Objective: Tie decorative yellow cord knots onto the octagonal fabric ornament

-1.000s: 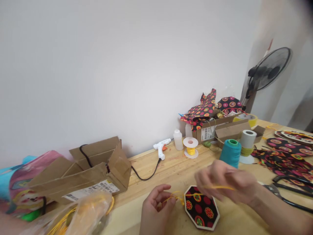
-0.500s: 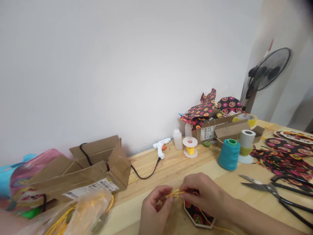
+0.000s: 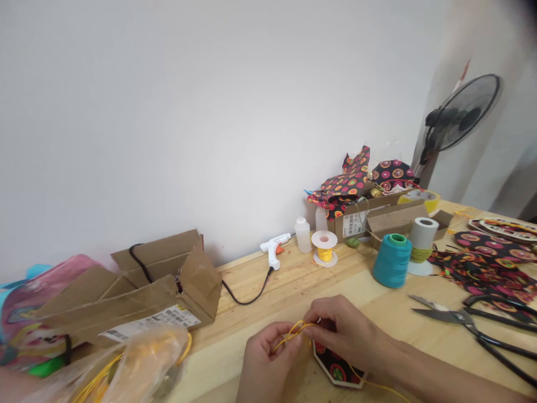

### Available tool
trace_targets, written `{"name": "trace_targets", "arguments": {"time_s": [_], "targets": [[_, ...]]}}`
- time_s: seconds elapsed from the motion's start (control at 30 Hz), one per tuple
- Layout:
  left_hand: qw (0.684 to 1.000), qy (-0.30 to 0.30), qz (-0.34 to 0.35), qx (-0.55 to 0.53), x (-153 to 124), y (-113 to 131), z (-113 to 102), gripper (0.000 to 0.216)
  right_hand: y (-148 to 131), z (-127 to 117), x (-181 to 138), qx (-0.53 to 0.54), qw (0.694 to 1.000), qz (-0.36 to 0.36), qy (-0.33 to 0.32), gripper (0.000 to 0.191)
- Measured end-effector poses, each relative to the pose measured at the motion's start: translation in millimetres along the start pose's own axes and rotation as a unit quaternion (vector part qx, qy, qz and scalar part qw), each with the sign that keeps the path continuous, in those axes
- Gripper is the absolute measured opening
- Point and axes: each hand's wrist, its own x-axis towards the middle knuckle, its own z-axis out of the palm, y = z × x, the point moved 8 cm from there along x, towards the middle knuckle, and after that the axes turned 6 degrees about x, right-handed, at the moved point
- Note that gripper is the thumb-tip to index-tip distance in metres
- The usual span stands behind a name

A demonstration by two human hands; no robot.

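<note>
Between my fingertips runs a thin yellow cord (image 3: 298,326), looped where the two hands meet. My left hand (image 3: 268,358) pinches it from the left, thumb against fingers. From the right my right hand (image 3: 338,324) pinches the same cord. Under the right hand lies a hexagonal piece (image 3: 338,366) with a pale rim and dark fabric in red and green print, partly covered by the hand. A tail of the cord crosses this piece and trails off to the lower right.
Black-handled scissors (image 3: 465,319) lie open at right, near fabric scraps (image 3: 486,274). Beyond stand a teal thread cone (image 3: 392,263), a yellow cord spool (image 3: 324,254) and a glue gun (image 3: 274,254). At left are a cardboard box (image 3: 155,305) and a plastic bag of yellow cord (image 3: 146,358).
The cord between my fingers now forms a wider loop at the meeting point. Both hands stay close together, still pinching. The view has shifted slightly.
</note>
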Motion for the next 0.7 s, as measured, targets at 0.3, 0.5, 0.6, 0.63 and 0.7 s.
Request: {"name": "trace_targets", "arguments": {"time_s": [0.3, 0.5, 0.6, 0.63, 0.7], "targets": [[0.998, 0.013, -0.055, -0.013, 1.2, -8.8, -0.6, 0.018, -4.0, -10.0, 1.4, -0.01, 1.0, -0.022, 0.014, 0.019], [0.996, 0.028, -0.081, -0.02, 0.8, -10.5, -3.9, 0.019, 1.8, -28.2, 3.1, 0.068, 0.993, -0.009, 0.091, 0.021], [0.996, 0.035, -0.082, -0.014, 0.6, -8.4, -4.4, 0.02, 9.2, -37.3, 2.9, 0.132, 0.981, 0.022, 0.138, 0.022], [0.996, 0.041, -0.083, -0.011, 0.4, -8.4, -4.9, 0.02, 11.2, -40.2, 2.5, 0.152, 0.976, 0.031, 0.151, 0.022], [0.995, 0.05, -0.087, -0.006, 0.0, -9.6, -5.5, 0.02, 13.7, -45.1, 1.7, 0.191, 0.965, 0.042, 0.174, 0.022]]}}
